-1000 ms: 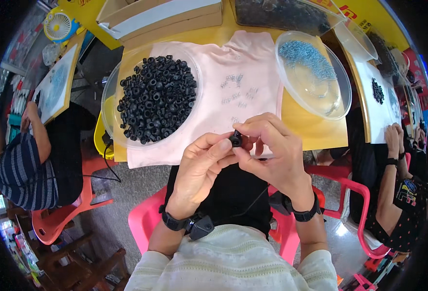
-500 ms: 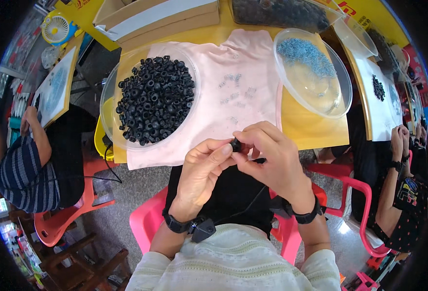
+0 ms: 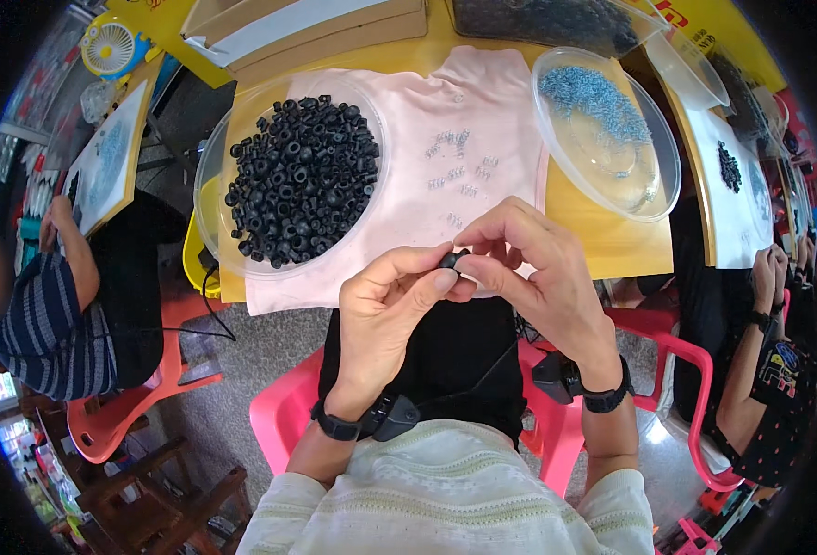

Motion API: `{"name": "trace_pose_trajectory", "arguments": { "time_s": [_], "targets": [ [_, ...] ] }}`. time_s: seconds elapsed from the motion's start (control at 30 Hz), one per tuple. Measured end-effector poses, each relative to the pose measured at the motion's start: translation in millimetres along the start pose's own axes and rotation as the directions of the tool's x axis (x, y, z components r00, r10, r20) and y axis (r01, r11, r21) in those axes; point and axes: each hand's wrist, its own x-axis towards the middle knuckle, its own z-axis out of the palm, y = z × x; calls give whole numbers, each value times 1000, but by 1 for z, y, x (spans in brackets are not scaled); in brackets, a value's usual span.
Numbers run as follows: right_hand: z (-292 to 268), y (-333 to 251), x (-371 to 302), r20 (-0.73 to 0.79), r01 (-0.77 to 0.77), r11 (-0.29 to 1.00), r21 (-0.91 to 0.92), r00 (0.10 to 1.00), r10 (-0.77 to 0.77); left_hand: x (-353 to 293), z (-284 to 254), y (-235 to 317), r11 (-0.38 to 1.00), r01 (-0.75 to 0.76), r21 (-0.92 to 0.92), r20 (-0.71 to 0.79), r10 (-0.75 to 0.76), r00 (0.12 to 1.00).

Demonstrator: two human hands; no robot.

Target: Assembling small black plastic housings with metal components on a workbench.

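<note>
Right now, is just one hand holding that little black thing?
No, the left hand and the right hand are both pinching the black piece between their thumbs and fingers.

**Around the workplace**

A small fan [image 3: 109, 50] is seen at the upper left, near a cardboard box [image 3: 334, 42]. A red chair [image 3: 94, 433] is occupied by a person in a striped shirt [image 3: 52, 338]. At the right, a person in dark clothes [image 3: 769, 421] is seated beside a pink chair arm [image 3: 654, 337].

The yellow table [image 3: 619, 248] carries a pink cloth [image 3: 404, 199], a cardboard box [image 3: 334, 42] and a clear tub [image 3: 540, 43]
</note>
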Motion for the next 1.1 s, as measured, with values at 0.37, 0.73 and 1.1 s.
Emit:
{"name": "trace_pose_trajectory", "arguments": {
  "time_s": [0.37, 0.73, 1.1],
  "targets": [
    [2, -2, -3, 173, 198, 842, -502, 977, -127, 2, -1, 2, 971, -51, 233, 30, 45, 999],
    [19, 2, -6, -28, 101, 874, -476, 991, -130, 6, 1, -4, 982, -71, 176, -7, 73, 997],
    [36, 14, -14, -128, 147, 914, -379, 970, -208, 12, 0, -7, 1000, -17, -21, -94, 15, 995]
  ]
}}
